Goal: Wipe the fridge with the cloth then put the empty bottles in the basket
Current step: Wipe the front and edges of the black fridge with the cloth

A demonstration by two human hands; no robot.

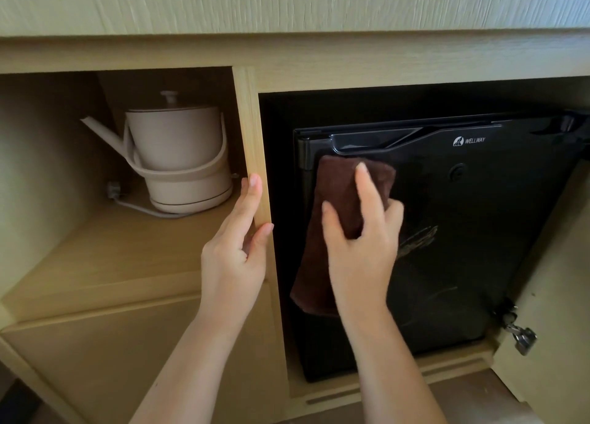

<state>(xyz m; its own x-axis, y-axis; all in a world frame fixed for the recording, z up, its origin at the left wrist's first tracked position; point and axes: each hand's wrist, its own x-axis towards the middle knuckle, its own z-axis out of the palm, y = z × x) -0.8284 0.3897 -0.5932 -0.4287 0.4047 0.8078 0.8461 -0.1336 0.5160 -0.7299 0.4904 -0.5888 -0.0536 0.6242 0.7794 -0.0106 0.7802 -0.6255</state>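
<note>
Head view: right hand pinches the soft, limp cloth mid-fold against the fridge, seemingly the surest hold. Left hand grips the cabinet post.

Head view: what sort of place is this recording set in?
Probably a hotel room: a small black fridge set inside a wooden cabinet, with an electric kettle on the open shelf beside it.

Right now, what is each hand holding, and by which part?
The right hand holds the brown cloth around its middle, against the fridge door; the left hand grips the front edge of the wooden divider.
</note>
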